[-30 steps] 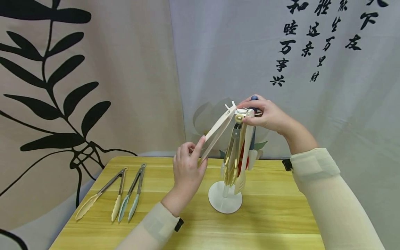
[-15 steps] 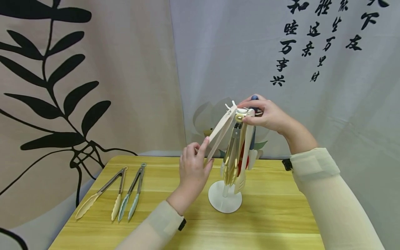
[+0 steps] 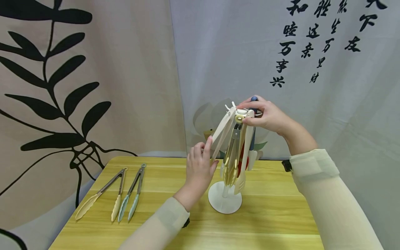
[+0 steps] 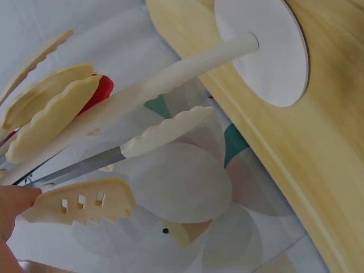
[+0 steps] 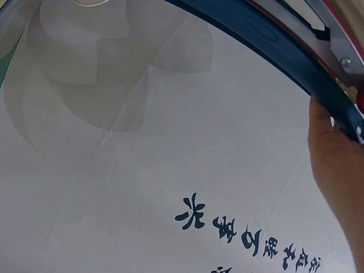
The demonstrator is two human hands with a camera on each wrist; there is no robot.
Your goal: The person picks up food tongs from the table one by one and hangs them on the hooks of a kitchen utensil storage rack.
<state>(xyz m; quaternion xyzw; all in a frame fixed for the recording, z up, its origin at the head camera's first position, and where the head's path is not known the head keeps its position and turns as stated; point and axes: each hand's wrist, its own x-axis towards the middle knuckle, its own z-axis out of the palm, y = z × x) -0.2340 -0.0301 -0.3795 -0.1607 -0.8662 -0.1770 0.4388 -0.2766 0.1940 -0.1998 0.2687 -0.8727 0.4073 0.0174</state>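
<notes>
On a clock face laid over the head view, at six o'clock the left hand (image 3: 200, 168) pinches the lower end of cream tongs (image 3: 222, 124), which lean towards one o'clock, their top at the stand (image 3: 223, 205). At eight, yellow tongs (image 3: 107, 184) and blue tongs (image 3: 133, 184) lie on the table (image 3: 265, 215). At three, the right hand (image 3: 268, 116) grips the stand's top. Beyond hangs a printed curtain (image 3: 218, 52). The cream tongs look light, stiff and smooth, probably springy; holding both arms low seems best. Against a second ago, the left hand and the tongs' lower end are nearer the stand; the right hand matches.
</notes>
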